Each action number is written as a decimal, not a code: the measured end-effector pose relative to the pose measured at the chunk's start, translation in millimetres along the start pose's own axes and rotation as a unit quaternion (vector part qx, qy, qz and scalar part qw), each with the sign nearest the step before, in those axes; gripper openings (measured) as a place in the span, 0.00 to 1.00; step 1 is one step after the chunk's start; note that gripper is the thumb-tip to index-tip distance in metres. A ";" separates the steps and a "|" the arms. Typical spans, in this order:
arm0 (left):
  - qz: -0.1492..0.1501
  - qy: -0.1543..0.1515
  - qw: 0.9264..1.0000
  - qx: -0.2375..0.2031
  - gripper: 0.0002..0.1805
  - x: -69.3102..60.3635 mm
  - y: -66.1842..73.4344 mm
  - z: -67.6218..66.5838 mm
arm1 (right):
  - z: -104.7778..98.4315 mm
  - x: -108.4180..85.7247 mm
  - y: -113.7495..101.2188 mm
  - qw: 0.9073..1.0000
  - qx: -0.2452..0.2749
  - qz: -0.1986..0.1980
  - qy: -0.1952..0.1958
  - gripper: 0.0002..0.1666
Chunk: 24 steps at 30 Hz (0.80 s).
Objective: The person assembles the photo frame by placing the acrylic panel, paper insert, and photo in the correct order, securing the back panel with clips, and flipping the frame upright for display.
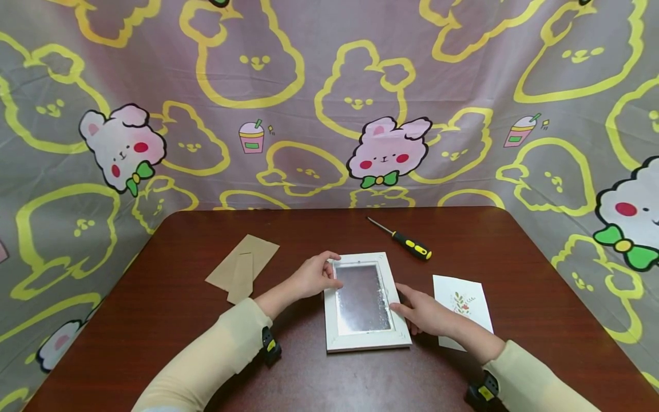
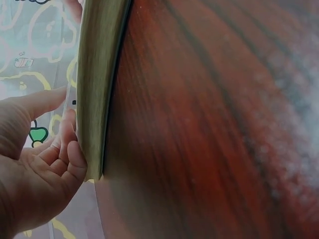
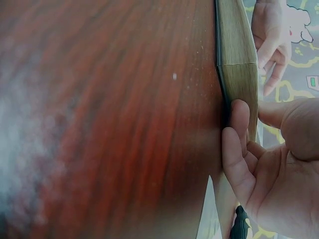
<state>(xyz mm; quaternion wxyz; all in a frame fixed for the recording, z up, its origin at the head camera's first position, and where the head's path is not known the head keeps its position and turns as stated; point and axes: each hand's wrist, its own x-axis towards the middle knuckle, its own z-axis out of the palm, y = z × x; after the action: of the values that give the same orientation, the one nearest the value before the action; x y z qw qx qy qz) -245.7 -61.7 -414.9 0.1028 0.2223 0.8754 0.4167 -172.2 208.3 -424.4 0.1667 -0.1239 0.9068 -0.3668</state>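
Observation:
A white picture frame lies flat on the table, with a clear pane over its opening. My left hand is at the frame's upper left corner. Its thumb and fingers pinch the pane's left edge, which stands slightly proud in the left wrist view; the exact contact is partly hidden. On the opposite side my right hand grips the frame's right edge, thumb on top and fingers curled against the bare wooden side.
A brown backing board with a stand flap lies on the left. Beyond the frame is a black and yellow screwdriver. A white card with a printed flower lies at the right, partly under my right forearm. A patterned cloth hangs behind the table.

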 end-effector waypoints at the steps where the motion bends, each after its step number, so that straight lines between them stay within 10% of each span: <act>1: -0.001 -0.001 1.000 0.005 0.33 0.1 0.2 0.0 | 0.0 0.0 0.0 1.000 0.000 0.001 0.000 0.35; 24: 0.007 -0.004 0.997 0.075 0.30 6.6 2.7 1.1 | 0.7 -0.4 0.6 1.000 0.003 -0.005 0.001 0.35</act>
<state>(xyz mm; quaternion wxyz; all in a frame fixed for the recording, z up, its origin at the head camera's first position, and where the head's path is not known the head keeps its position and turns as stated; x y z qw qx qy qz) -250.3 -56.3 -413.5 0.0864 0.2373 0.9022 0.3496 -171.6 208.4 -425.2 0.1647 -0.1278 0.9052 -0.3704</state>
